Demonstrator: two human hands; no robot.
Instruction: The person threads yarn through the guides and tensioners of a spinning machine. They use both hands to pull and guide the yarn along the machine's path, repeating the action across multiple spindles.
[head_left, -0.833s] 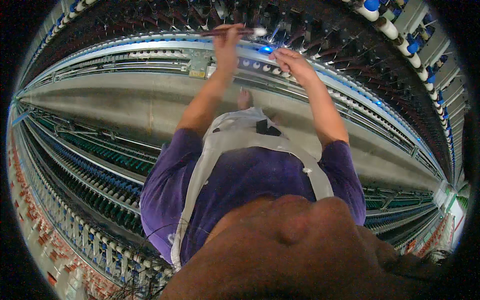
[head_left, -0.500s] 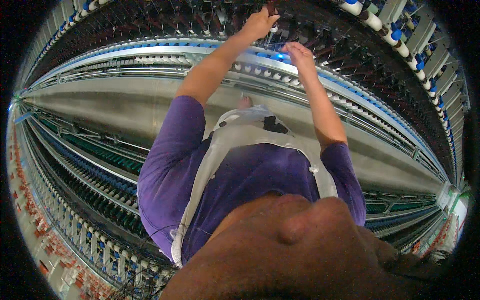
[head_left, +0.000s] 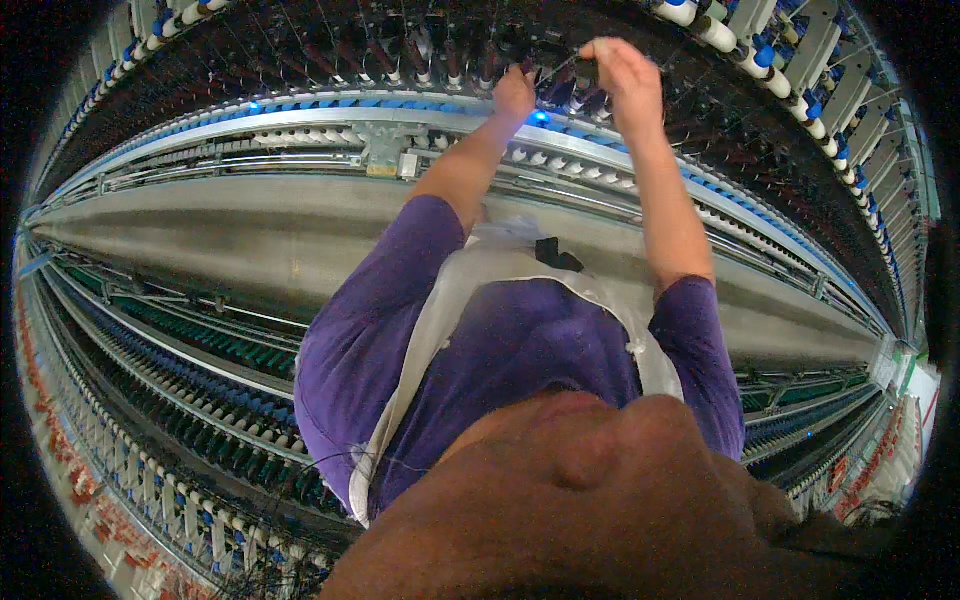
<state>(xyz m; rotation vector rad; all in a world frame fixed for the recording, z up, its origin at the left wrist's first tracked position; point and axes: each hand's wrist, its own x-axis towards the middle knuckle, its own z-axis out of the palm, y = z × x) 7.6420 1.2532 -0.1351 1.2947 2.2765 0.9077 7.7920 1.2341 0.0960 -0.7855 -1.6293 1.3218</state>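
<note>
My left hand point(head_left: 515, 92) reaches to the row of spindles, its fingers closed around what looks like a dark bobbin, mostly hidden by the hand. To the right and farther up, my right hand point(head_left: 630, 80) is raised with thumb and forefinger pinched together. A thin strand of yarn point(head_left: 562, 68) slants from that pinch down toward the left hand. More dark bobbins point(head_left: 453, 65) with pale lower ends stand along the row on the left. Just below the left hand, a small blue light point(head_left: 540, 118) glows on the rail.
A long spinning frame curves across in front of me, with a metal rail point(head_left: 300, 112) and white rollers below it. White and blue spools point(head_left: 760, 65) hang at upper right. Grey floor point(head_left: 250, 215) runs between the machines; another spinning frame point(head_left: 200, 370) stands behind me.
My left hand has come down nearer the rail with the bobbin. My right hand has risen away from the rail and slightly right, with the yarn strand stretched from it.
</note>
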